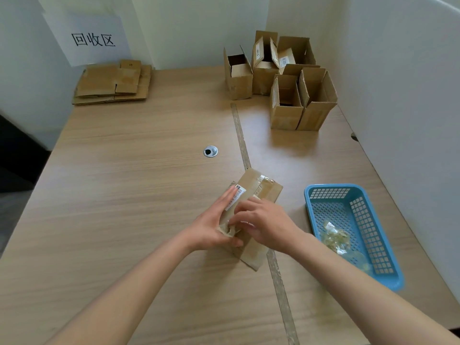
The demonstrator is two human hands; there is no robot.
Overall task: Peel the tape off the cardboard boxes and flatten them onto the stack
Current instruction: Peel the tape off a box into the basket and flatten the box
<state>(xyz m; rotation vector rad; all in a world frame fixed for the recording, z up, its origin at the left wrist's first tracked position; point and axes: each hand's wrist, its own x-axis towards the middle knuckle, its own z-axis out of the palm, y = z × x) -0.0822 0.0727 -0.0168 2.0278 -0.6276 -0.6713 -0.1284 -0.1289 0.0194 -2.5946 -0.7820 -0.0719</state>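
Observation:
A small cardboard box (pixel 261 189) lies on its side in the middle of the table, with clear tape across its far end and a barcode label on its left face. My left hand (pixel 211 225) grips the box's left side, fingers along the label. My right hand (pixel 263 222) rests on top of the box, fingertips pinching at a crumpled bit of tape at the near left edge. A stack of flattened cardboard (pixel 113 83) sits at the far left corner. Several open upright boxes (pixel 286 80) stand at the far right.
A blue plastic basket (pixel 373 235) holding crumpled tape scraps (pixel 336 237) sits right of my hands. A round cable hole (pixel 210 151) is in the table middle. A taped seam (pixel 241 138) runs along the table. A paper sign (pixel 93 39) hangs above the stack.

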